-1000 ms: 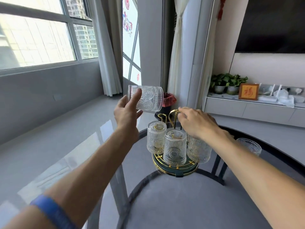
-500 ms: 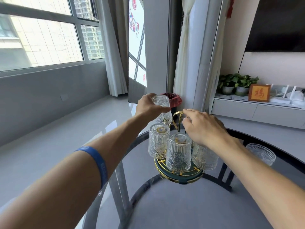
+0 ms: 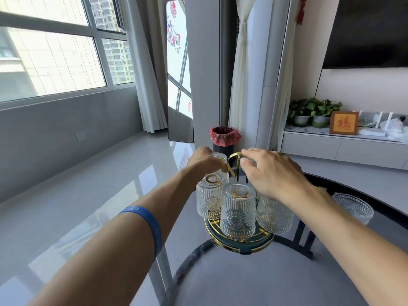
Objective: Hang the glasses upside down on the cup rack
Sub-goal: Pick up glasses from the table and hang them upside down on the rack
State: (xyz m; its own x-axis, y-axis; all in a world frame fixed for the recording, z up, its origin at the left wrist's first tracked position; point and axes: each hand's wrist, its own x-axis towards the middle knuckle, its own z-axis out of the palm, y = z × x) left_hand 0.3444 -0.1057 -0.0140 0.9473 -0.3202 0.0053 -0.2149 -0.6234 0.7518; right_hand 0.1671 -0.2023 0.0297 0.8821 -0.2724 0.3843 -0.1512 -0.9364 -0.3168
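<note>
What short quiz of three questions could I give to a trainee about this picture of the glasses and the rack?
1. True or false: the left hand holds a glass at the rack.
2. How many glasses already hang at the front?
3. What does the right hand touch: (a) the gold loop, (b) the bin?

Key: 1 true. 2 three. 3 (a).

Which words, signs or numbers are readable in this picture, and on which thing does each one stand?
"福": a gold character on the framed plaque on the shelf.
Blue wristband on the left forearm: faint print, too blurred to read.
Red decorations on the window: too small to read.
</note>
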